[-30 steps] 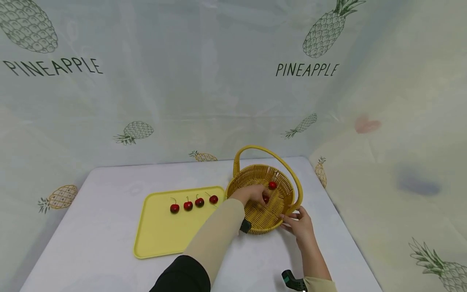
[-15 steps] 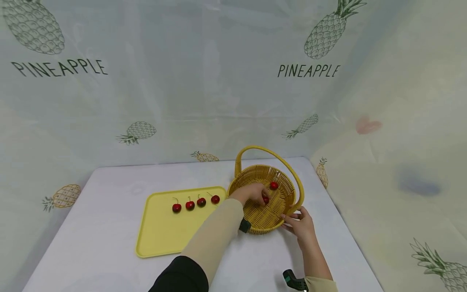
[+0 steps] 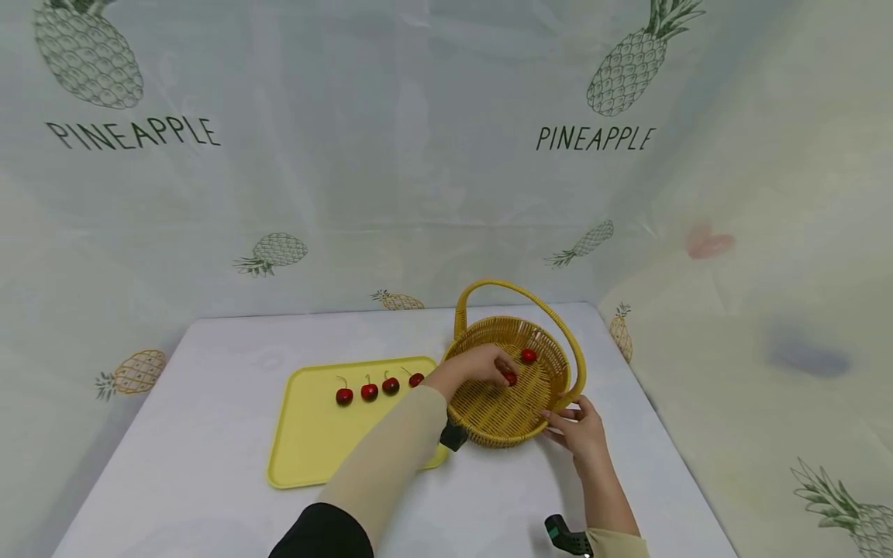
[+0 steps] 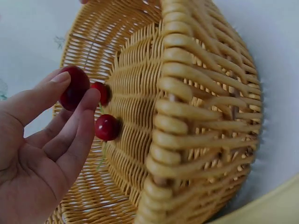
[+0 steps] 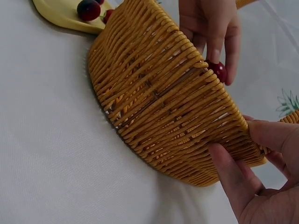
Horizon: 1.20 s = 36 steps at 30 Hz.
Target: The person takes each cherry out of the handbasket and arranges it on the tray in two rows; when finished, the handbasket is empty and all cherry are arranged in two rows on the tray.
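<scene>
In the head view my left hand (image 3: 481,366) reaches over the left rim of a yellow woven basket (image 3: 505,418). Thumb and fingertips pinch a dark red cherry (image 4: 74,88), seen closely in the left wrist view. Below it, on the basket floor, lie two more cherries, one bright red (image 4: 107,127) and one partly behind a finger (image 4: 100,93). At the basket's near right side, my right hand (image 3: 579,430) grips the rim by the handle's foot; in the right wrist view its thumb and fingers (image 5: 229,172) lie along the wicker wall.
Left of the basket, a yellow tray (image 3: 314,434) holds a row of several stemmed cherries (image 3: 369,391), the rightmost partly covered by my left arm. The arched basket handle (image 3: 512,287) stands up over the basket. A white cloth covers the table (image 3: 188,449).
My left hand and forearm have drawn slightly left relative to the basket. The right hand keeps its hold on the rim. The whole head view has shifted a little.
</scene>
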Each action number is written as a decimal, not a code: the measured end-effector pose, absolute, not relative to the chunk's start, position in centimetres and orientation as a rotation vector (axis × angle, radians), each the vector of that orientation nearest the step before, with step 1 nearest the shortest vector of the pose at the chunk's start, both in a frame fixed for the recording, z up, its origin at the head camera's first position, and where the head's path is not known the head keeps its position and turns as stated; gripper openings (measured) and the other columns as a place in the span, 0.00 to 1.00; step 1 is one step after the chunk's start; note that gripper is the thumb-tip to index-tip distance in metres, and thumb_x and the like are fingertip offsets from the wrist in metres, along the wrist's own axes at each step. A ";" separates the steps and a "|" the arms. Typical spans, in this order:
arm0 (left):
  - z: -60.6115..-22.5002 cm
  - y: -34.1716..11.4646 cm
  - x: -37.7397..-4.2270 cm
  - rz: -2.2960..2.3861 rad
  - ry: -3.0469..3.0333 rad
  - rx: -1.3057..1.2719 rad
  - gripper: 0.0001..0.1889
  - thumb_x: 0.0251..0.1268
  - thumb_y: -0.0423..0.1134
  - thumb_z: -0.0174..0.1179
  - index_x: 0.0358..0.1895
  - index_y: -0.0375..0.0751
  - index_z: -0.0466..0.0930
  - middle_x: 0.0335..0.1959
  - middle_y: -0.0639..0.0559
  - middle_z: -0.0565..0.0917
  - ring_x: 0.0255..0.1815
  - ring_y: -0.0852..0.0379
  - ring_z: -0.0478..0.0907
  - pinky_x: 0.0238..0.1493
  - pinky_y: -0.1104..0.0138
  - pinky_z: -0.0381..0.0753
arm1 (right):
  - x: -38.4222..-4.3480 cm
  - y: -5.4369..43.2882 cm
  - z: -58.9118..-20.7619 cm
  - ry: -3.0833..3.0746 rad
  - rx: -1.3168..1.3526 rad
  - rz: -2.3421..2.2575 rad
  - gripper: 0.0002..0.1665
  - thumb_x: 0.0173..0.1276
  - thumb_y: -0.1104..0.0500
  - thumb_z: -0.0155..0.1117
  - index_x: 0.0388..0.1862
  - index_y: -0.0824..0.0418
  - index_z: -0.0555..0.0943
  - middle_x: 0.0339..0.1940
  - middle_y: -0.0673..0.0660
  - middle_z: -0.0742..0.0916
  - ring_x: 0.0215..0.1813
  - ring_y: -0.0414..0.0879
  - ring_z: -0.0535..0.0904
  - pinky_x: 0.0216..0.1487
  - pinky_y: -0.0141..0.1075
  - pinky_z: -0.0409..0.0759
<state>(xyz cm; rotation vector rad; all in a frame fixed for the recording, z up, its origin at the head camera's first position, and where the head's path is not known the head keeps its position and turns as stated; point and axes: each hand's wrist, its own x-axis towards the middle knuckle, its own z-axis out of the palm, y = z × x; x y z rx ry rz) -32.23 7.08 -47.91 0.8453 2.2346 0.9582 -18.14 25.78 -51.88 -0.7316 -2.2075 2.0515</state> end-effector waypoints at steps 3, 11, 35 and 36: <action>-47.5 6.5 -31.7 0.931 2.279 0.885 0.16 0.63 0.33 0.66 0.54 0.44 0.84 0.48 0.54 0.83 0.47 0.59 0.79 0.43 0.69 0.79 | -18.1 25.8 -51.9 -2.219 -0.741 2.048 0.35 0.63 0.72 0.67 0.66 0.67 0.64 0.47 0.65 0.69 0.36 0.50 0.84 0.43 0.47 0.83; -46.8 4.9 -30.5 0.995 2.313 0.858 0.12 0.67 0.38 0.63 0.51 0.45 0.86 0.47 0.55 0.83 0.41 0.62 0.80 0.44 0.65 0.80 | -17.9 25.8 -51.9 -2.234 -0.738 2.046 0.35 0.63 0.71 0.67 0.67 0.66 0.65 0.47 0.64 0.68 0.37 0.48 0.84 0.42 0.43 0.83; -46.4 -1.2 -27.0 1.179 2.371 0.682 0.17 0.60 0.42 0.70 0.52 0.46 0.86 0.51 0.56 0.83 0.51 0.58 0.76 0.50 0.62 0.76 | -18.1 25.7 -52.0 -2.264 -0.710 2.014 0.35 0.64 0.70 0.67 0.68 0.66 0.65 0.49 0.65 0.69 0.38 0.48 0.84 0.41 0.42 0.83; -46.5 -1.4 -26.8 1.181 2.376 0.674 0.17 0.60 0.42 0.70 0.52 0.45 0.86 0.51 0.56 0.83 0.50 0.59 0.75 0.49 0.63 0.76 | -18.1 25.6 -51.9 -2.270 -0.709 2.011 0.35 0.65 0.69 0.67 0.68 0.66 0.65 0.50 0.65 0.70 0.39 0.48 0.84 0.41 0.42 0.83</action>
